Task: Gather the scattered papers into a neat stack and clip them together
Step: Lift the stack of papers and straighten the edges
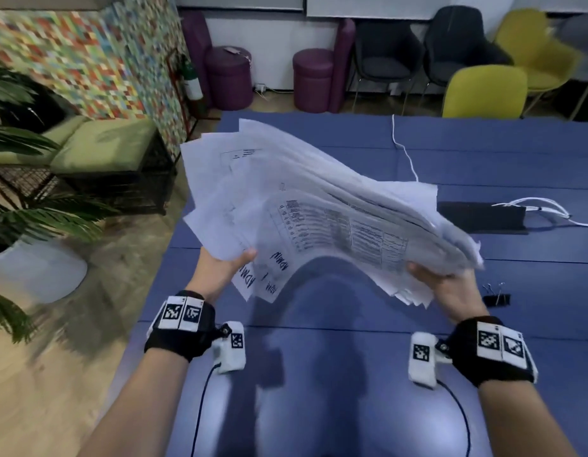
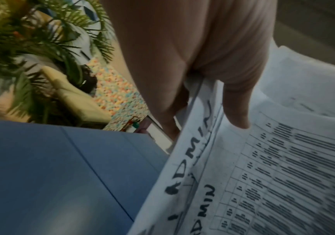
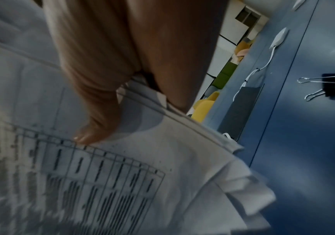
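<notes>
Head view: the papers (image 1: 319,206), a thick loose sheaf, are held up in the air above the blue table (image 1: 483,153), nearer its left edge than the binder clips (image 1: 497,296). The left hand (image 1: 220,268) takes the sheaf's near-left corner, the right hand (image 1: 451,291) its near-right edge; both palms face up w/ thumbs on top, forearms roughly parallel. The middle of the sheaf arches up btwn the two hands and the sheets fan out unevenly at the far-left side. Judgement: light but floppy, sheets slide easily on each other, so a one-corner hold will likely let them splay; better held at two opposite edges, then tapped on the table to square up. The clips lie on the table just right of the right hand, untouched.

Left wrist view: the left hand's thumb (image 2: 237,111) lies on top of a printed table sheet marked "ADMIN", other fingers (image 2: 168,120) under the edge. Grip is clamped on the papers, pinch-style, near the corner.

Right wrist view: the right hand's thumb (image 3: 94,127) presses on the top sheet, fingers hidden below; grip is closed on the papers' edge, several sheet corners sticking out unaligned beyond it. The clips sit on the table to the right of the sheaf, well apart from it, wire handles splayed.
</notes>
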The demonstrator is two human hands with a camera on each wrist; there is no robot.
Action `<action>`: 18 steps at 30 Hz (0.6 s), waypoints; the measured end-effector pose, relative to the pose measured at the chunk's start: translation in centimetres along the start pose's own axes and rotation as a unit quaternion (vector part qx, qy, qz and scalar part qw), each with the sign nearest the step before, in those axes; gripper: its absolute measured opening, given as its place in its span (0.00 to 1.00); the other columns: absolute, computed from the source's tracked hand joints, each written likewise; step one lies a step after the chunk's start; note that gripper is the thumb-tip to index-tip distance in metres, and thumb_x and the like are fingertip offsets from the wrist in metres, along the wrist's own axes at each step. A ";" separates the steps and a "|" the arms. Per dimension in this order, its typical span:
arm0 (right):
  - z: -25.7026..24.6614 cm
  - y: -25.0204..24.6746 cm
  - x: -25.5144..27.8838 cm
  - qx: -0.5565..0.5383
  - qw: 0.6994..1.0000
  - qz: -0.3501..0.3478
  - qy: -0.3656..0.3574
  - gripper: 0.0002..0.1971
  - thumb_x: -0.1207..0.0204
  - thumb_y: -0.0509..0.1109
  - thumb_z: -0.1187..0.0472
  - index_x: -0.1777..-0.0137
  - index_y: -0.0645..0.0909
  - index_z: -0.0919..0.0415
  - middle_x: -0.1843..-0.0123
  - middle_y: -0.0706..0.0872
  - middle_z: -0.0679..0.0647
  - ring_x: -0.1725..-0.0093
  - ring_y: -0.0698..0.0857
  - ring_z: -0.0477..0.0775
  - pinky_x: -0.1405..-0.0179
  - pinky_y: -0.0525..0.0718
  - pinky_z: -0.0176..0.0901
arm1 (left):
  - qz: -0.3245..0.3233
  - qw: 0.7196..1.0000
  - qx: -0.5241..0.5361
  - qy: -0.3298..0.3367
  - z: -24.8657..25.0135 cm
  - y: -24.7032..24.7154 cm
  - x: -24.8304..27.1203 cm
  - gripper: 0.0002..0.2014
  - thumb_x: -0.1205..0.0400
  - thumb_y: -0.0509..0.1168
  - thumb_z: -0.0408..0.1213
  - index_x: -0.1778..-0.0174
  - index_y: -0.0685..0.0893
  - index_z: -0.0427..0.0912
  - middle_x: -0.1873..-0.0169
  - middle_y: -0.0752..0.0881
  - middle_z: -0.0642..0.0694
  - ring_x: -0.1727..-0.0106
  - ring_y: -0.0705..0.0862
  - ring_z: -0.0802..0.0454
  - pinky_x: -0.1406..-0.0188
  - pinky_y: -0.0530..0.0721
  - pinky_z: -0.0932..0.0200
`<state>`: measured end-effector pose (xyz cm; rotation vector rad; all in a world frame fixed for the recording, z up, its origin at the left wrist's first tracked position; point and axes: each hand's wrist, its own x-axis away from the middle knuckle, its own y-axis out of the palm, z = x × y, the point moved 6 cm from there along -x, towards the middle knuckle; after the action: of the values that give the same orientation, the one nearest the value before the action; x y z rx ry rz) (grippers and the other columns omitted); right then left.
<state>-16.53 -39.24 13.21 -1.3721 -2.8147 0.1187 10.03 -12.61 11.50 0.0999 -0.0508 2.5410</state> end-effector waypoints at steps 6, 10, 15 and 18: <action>10.4 -0.7 4.3 0.003 0.987 0.037 0.154 0.39 0.56 0.86 0.39 0.55 0.83 0.72 0.66 0.91 0.64 0.69 0.87 0.60 0.64 0.88 0.51 | -0.049 0.993 -0.074 -0.077 -6.9 1.6 1.8 0.21 0.30 0.73 0.18 0.52 0.82 0.49 0.64 0.90 0.66 0.60 0.87 0.72 0.43 0.82 0.54; 18.3 -3.0 3.7 -0.005 0.966 0.100 0.240 0.50 0.52 0.86 0.42 0.31 0.71 0.61 0.36 0.82 0.61 0.40 0.84 0.60 0.36 0.80 0.58 | -0.039 0.988 -0.066 -0.131 -9.1 3.1 2.1 0.20 0.30 0.72 0.16 0.58 0.81 0.48 0.70 0.90 0.62 0.66 0.87 0.73 0.54 0.80 0.62; 15.6 -2.8 2.5 -0.027 0.964 0.109 0.240 0.33 0.42 0.84 0.54 0.39 0.79 0.70 0.43 0.87 0.62 0.44 0.86 0.59 0.37 0.80 0.55 | 0.010 0.987 -0.068 -0.148 -9.5 0.8 0.1 0.10 0.30 0.77 0.27 0.57 0.86 0.41 0.63 0.89 0.51 0.54 0.87 0.49 0.50 0.83 0.55; 15.4 -2.7 2.8 -0.043 0.962 0.110 0.244 0.28 0.33 0.80 0.63 0.34 0.76 0.70 0.41 0.86 0.59 0.47 0.87 0.56 0.38 0.79 0.48 | -0.073 0.981 -0.111 -0.141 -9.7 1.4 0.4 0.11 0.31 0.77 0.25 0.63 0.86 0.45 0.72 0.88 0.59 0.60 0.84 0.57 0.58 0.81 0.63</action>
<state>-20.99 -39.64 -2.06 -1.4812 -2.2830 -0.3046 8.36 -12.98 1.86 0.3606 -0.4218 2.3393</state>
